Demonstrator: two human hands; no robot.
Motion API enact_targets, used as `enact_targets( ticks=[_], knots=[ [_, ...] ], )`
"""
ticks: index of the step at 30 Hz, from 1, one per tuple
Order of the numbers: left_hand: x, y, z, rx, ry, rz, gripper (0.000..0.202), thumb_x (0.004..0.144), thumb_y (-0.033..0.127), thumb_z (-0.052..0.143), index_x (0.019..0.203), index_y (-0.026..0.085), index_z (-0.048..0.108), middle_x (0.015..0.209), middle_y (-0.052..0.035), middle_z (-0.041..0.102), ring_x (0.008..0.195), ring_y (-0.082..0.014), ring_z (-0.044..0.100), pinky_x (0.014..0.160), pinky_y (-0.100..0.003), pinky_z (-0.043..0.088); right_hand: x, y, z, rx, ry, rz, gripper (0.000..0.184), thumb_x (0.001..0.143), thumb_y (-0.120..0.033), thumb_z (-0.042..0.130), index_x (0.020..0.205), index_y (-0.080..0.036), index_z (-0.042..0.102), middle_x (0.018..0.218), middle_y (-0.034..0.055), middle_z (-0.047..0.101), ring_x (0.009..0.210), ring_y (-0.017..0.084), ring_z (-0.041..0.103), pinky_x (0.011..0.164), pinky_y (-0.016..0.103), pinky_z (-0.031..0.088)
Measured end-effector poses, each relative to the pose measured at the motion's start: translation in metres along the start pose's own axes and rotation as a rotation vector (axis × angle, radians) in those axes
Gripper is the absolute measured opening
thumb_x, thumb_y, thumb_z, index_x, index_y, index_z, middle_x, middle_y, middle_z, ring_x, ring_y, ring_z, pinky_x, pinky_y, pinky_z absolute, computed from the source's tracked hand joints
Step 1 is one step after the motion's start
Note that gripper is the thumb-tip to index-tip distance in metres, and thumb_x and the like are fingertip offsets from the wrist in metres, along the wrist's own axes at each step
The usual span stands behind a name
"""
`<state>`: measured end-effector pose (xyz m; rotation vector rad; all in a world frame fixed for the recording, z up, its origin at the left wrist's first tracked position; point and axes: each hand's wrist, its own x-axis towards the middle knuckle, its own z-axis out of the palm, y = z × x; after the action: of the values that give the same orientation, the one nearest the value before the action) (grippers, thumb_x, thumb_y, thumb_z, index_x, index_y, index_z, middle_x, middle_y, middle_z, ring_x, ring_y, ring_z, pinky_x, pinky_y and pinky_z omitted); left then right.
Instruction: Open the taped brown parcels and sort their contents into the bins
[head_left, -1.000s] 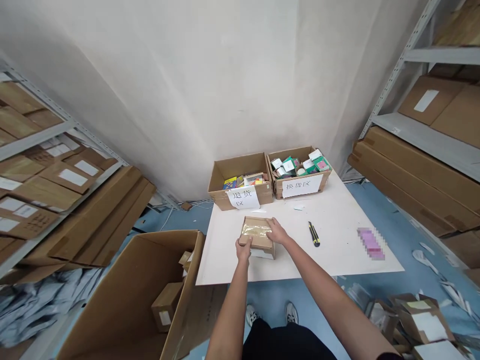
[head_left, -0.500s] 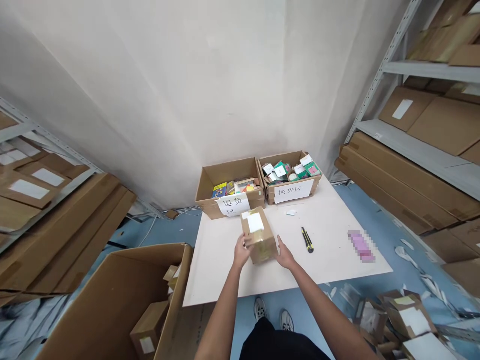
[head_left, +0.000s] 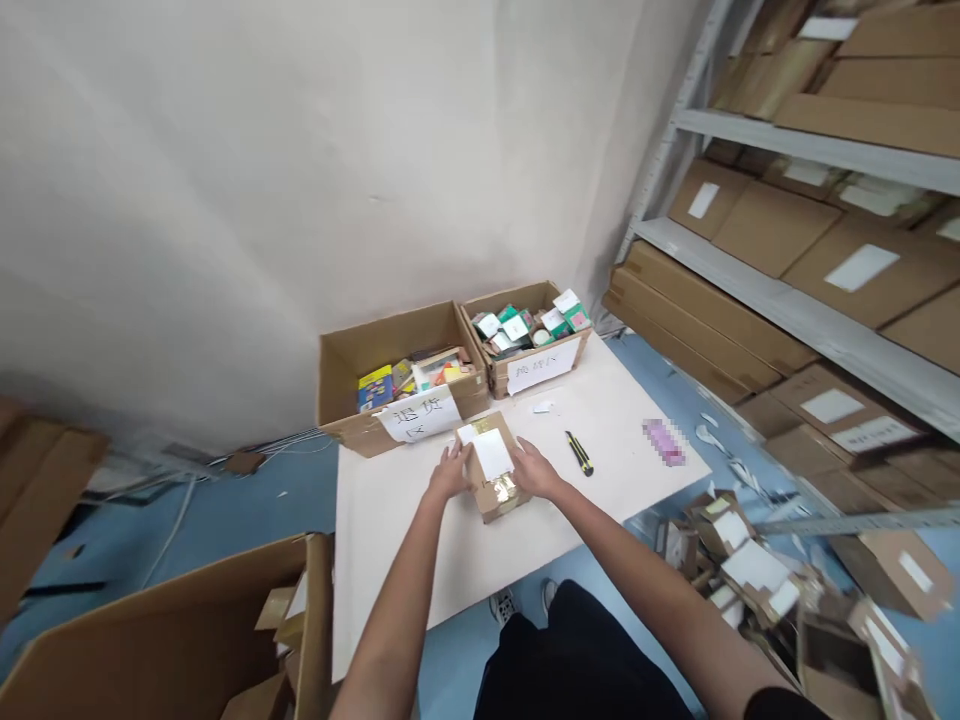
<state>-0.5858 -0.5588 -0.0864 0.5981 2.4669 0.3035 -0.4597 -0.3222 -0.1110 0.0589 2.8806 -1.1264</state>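
A small taped cardboard box (head_left: 487, 490) with a white label on top sits on the white table (head_left: 375, 560). My left hand (head_left: 450, 473) grips its left side, and my right hand (head_left: 534, 469) presses against its right side. To the right of the box lies a black and yellow utility knife (head_left: 580, 453), apart from both hands. Behind it stand two open cartons with handwritten paper signs. The left carton (head_left: 465, 400) contains mixed colourful packages; the right carton (head_left: 499, 377) is filled with small green and white boxes.
A pink blurred item (head_left: 664, 442) lies at the table's right end. On the floor at left stands a large open carton (head_left: 319, 600) with parcels inside. Discarded boxes (head_left: 757, 565) pile up at lower right, beneath a metal shelf (head_left: 810, 145) stacked with cartons.
My view has swung to the right. The box, tilted towards me earlier, now sits flatter, with its label facing up. Both hands stay on its sides, the right one further over it.
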Motion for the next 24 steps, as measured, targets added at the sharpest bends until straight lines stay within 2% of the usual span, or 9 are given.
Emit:
enact_targets(
  ticks=[2, 4, 6, 8, 12, 15, 18, 21, 24],
  knots=[
    [0.017, -0.008, -0.007, 0.069, -0.119, -0.023, 0.134, 0.058, 0.036, 0.091, 0.168, 0.032, 0.014, 0.177, -0.0079, -0.001, 0.160, -0.0462, 0.008, 0.123, -0.051, 0.034, -0.001, 0.011, -0.023, -0.067, 0.013, 0.063, 0.072, 0.089, -0.019, 0.062, 0.159, -0.023, 0.045, 0.171, 0.0107, 0.030, 0.158, 0.030, 0.026, 0.126, 0.047, 0.031],
    [0.027, -0.015, -0.007, 0.108, -0.160, -0.019, 0.140, 0.057, 0.045, 0.090, 0.169, 0.032, 0.007, 0.177, -0.0091, -0.007, 0.159, -0.0479, 0.009, 0.122, -0.051, 0.035, -0.006, 0.031, -0.049, -0.110, 0.035, 0.135, 0.071, 0.092, -0.019, 0.060, 0.160, -0.022, 0.042, 0.172, 0.0113, 0.027, 0.158, 0.029, 0.023, 0.127, 0.047, 0.028],
    [0.030, -0.020, -0.002, 0.135, -0.148, -0.019, 0.140, 0.059, 0.050, 0.088, 0.169, 0.033, 0.004, 0.177, -0.0078, -0.010, 0.159, -0.0470, 0.014, 0.120, -0.049, 0.037, -0.013, 0.056, -0.075, -0.137, 0.057, 0.235, 0.070, 0.093, -0.019, 0.059, 0.161, -0.021, 0.040, 0.172, 0.0128, 0.026, 0.158, 0.029, 0.023, 0.126, 0.046, 0.028],
    [0.028, -0.020, 0.005, 0.152, -0.127, -0.029, 0.136, 0.063, 0.053, 0.085, 0.169, 0.033, 0.003, 0.177, -0.0065, -0.011, 0.157, -0.0454, 0.025, 0.118, -0.047, 0.041, -0.018, 0.085, -0.096, -0.149, 0.065, 0.348, 0.069, 0.094, -0.020, 0.058, 0.161, -0.020, 0.040, 0.171, 0.0138, 0.027, 0.158, 0.028, 0.025, 0.125, 0.044, 0.029],
    [0.014, 0.000, 0.021, 0.180, -0.108, -0.095, 0.132, 0.066, 0.060, 0.082, 0.169, 0.033, 0.005, 0.177, -0.0077, -0.010, 0.147, -0.0419, 0.044, 0.108, -0.044, 0.049, -0.021, 0.145, -0.115, -0.143, 0.015, 0.516, 0.068, 0.096, -0.020, 0.056, 0.162, -0.020, 0.038, 0.170, 0.0141, 0.030, 0.157, 0.027, 0.028, 0.123, 0.039, 0.032],
    [0.004, 0.026, 0.030, 0.180, -0.104, -0.152, 0.130, 0.066, 0.065, 0.081, 0.168, 0.035, 0.007, 0.177, -0.0081, -0.008, 0.143, -0.0382, 0.050, 0.102, -0.042, 0.054, -0.018, 0.184, -0.108, -0.139, -0.063, 0.577, 0.066, 0.097, -0.022, 0.055, 0.162, -0.019, 0.039, 0.168, 0.0151, 0.035, 0.155, 0.027, 0.031, 0.122, 0.039, 0.033],
    [-0.003, 0.047, 0.033, 0.185, -0.108, -0.212, 0.129, 0.067, 0.067, 0.081, 0.168, 0.035, 0.007, 0.177, -0.0086, -0.007, 0.140, -0.0368, 0.054, 0.098, -0.041, 0.056, -0.014, 0.214, -0.089, -0.122, -0.149, 0.626, 0.065, 0.098, -0.026, 0.056, 0.160, -0.017, 0.041, 0.157, 0.0181, 0.049, 0.145, 0.029, 0.046, 0.116, 0.037, 0.038],
    [-0.006, 0.059, 0.031, 0.192, -0.131, -0.264, 0.131, 0.066, 0.066, 0.083, 0.168, 0.035, 0.006, 0.177, -0.0088, -0.007, 0.138, -0.0372, 0.055, 0.097, -0.042, 0.056, -0.013, 0.228, -0.061, -0.097, -0.185, 0.711, 0.068, 0.098, -0.030, 0.057, 0.162, -0.017, 0.036, 0.144, 0.0189, 0.059, 0.131, 0.030, 0.059, 0.106, 0.035, 0.046],
    [-0.007, 0.063, 0.029, 0.159, -0.168, -0.291, 0.136, 0.064, 0.063, 0.085, 0.168, 0.038, 0.002, 0.177, -0.0079, -0.011, 0.137, -0.0363, 0.057, 0.094, -0.039, 0.057, -0.016, 0.230, -0.034, -0.092, -0.145, 0.748, 0.066, 0.097, -0.027, 0.059, 0.159, -0.019, 0.038, 0.144, 0.0181, 0.059, 0.127, 0.028, 0.062, 0.101, 0.034, 0.048]
  ],
)
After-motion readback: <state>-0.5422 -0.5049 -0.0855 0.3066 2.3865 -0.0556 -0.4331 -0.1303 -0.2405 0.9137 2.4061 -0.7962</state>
